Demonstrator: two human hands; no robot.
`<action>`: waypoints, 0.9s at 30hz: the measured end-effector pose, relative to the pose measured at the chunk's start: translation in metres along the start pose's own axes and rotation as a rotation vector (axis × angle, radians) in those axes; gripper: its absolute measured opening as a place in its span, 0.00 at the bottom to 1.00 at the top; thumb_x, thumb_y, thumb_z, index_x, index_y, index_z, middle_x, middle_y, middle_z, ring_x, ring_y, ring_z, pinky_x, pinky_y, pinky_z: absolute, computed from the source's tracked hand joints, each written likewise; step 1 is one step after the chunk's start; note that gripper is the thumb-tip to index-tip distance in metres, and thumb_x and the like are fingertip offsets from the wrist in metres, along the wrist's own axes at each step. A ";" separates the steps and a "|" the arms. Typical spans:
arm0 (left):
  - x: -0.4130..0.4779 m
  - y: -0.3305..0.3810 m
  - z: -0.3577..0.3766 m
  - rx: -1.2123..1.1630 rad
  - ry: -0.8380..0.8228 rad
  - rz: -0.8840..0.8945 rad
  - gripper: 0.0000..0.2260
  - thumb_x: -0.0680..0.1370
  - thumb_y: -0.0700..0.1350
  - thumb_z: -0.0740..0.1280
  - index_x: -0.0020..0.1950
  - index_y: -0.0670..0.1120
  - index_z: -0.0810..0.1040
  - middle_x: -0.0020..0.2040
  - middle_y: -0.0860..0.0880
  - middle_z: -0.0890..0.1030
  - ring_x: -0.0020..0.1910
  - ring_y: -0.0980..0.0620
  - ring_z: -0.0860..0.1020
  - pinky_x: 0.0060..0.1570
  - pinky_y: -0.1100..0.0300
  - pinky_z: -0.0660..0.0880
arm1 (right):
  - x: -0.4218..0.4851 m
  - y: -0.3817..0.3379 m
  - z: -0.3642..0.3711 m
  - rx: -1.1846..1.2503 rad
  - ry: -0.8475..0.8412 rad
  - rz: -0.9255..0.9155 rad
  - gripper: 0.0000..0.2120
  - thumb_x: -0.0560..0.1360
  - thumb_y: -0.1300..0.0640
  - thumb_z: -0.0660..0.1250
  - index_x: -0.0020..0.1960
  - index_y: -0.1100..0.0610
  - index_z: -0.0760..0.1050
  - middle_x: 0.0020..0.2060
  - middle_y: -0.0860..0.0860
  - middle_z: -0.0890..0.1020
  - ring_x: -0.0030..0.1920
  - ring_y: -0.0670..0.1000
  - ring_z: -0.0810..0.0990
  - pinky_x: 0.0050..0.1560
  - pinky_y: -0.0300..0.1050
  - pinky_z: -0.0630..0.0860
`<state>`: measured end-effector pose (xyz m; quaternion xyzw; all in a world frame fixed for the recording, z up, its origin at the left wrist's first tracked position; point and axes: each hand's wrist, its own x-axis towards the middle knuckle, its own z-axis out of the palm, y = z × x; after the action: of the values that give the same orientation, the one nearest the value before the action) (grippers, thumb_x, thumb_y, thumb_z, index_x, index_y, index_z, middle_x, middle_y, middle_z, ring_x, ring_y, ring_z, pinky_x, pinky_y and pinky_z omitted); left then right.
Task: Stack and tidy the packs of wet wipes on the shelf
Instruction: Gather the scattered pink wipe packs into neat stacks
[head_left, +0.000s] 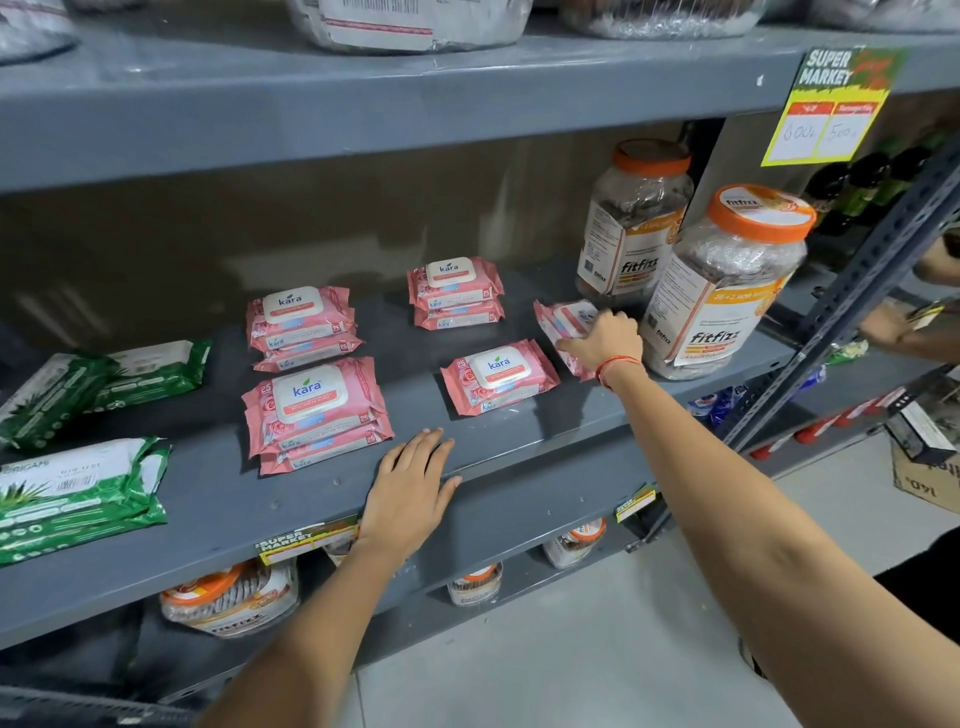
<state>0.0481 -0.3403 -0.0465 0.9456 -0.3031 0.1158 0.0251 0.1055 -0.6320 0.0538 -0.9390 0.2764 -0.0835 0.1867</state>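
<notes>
Pink Kara wet-wipe packs lie on the grey shelf (218, 499). A front-left stack (314, 415) and a back-left stack (304, 327) each hold three packs. The back-middle stack (456, 293) holds two. A single pack (498, 376) lies flat at the front right. My right hand (605, 345) grips a tilted pink pack (561, 325) beside the jars, its fingers curled over the pack's upper edge. My left hand (415, 488) rests flat with straight fingers on the shelf's front edge, just right of the front-left stack.
Two large orange-lidded Fitfizz jars (722, 291) stand right of the held pack. Green wipe packs (78, 493) lie at the shelf's left end. A yellow price sign (831, 109) hangs from the upper shelf. Another person's hand (883, 322) shows past the right upright.
</notes>
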 end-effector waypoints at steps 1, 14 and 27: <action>0.000 0.000 0.000 0.000 -0.001 0.000 0.22 0.78 0.54 0.61 0.68 0.44 0.70 0.67 0.45 0.74 0.66 0.47 0.71 0.63 0.51 0.69 | -0.003 -0.006 -0.002 0.019 -0.001 -0.026 0.33 0.68 0.42 0.72 0.62 0.64 0.69 0.60 0.63 0.74 0.61 0.63 0.71 0.59 0.55 0.73; 0.001 -0.002 0.004 0.029 -0.062 0.012 0.24 0.81 0.56 0.51 0.74 0.46 0.60 0.74 0.47 0.64 0.73 0.49 0.61 0.70 0.52 0.59 | -0.022 -0.051 0.010 -0.140 -0.251 -0.121 0.42 0.65 0.32 0.69 0.68 0.58 0.65 0.66 0.59 0.71 0.64 0.60 0.70 0.63 0.56 0.71; 0.001 -0.002 0.004 0.014 -0.012 0.032 0.22 0.79 0.53 0.60 0.70 0.43 0.68 0.69 0.45 0.72 0.69 0.47 0.68 0.66 0.50 0.65 | -0.005 -0.065 -0.005 -0.282 -0.436 -0.339 0.32 0.63 0.45 0.77 0.60 0.57 0.71 0.55 0.55 0.80 0.48 0.55 0.77 0.51 0.50 0.77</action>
<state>0.0512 -0.3396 -0.0496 0.9414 -0.3177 0.1125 0.0147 0.1317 -0.5805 0.0840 -0.9842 0.0780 0.1292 0.0931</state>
